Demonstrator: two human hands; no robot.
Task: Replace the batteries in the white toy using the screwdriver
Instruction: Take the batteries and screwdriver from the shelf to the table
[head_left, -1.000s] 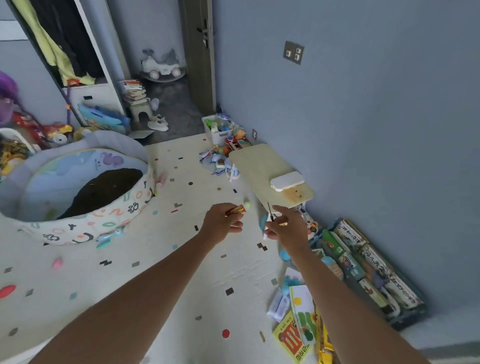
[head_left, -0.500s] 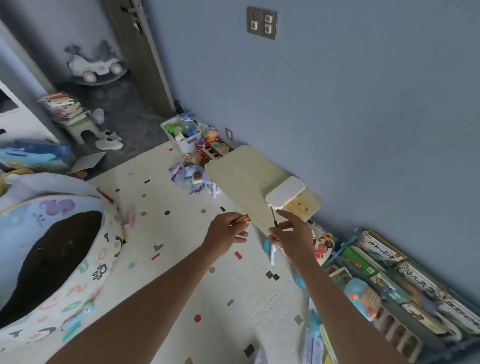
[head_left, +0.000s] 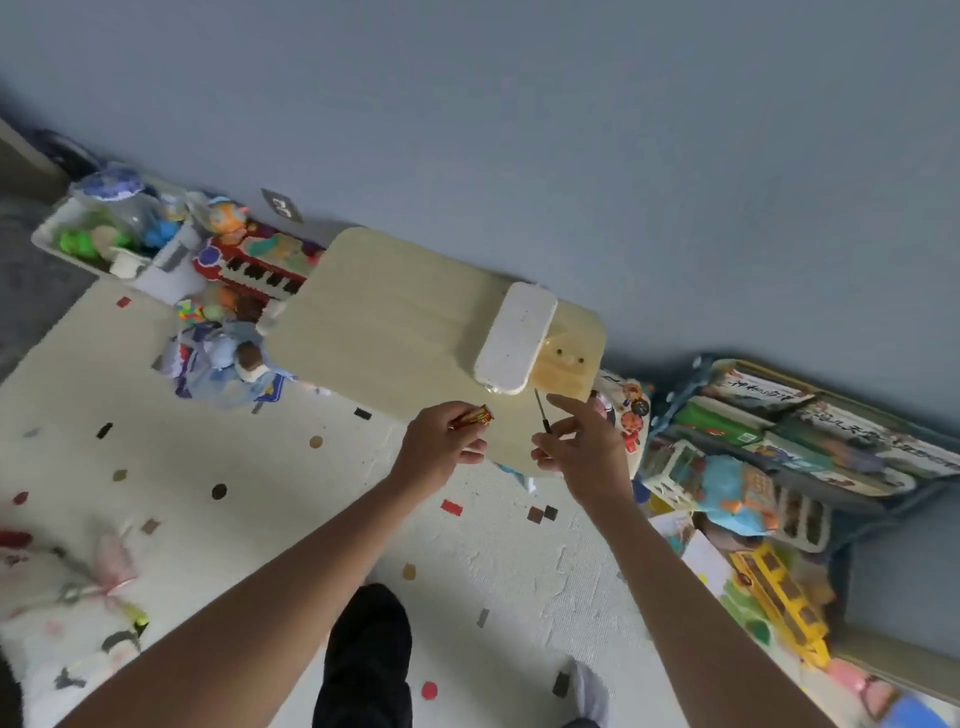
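The white toy (head_left: 515, 338), a flat oblong slab, lies near the right end of a small pale wooden table (head_left: 395, 322). My left hand (head_left: 441, 447) is closed around red and gold batteries (head_left: 475, 417) just short of the table's near edge. To its right, my right hand (head_left: 582, 447) pinches a thin dark screwdriver (head_left: 542, 411), whose tip points up toward the toy's near end. Both hands hover a short way from the toy without touching it.
A toy piano (head_left: 254, 270) and a white bin of toys (head_left: 114, 234) crowd the table's left end. Books in a blue rack (head_left: 810, 426) and a yellow bus (head_left: 779, 592) lie to the right. A speckled foam mat (head_left: 208, 493) covers the floor. The blue wall stands behind the table.
I have moved closer, so the table and toy loom larger. Both hands have reached the table's near edge, still holding the batteries and the screwdriver.
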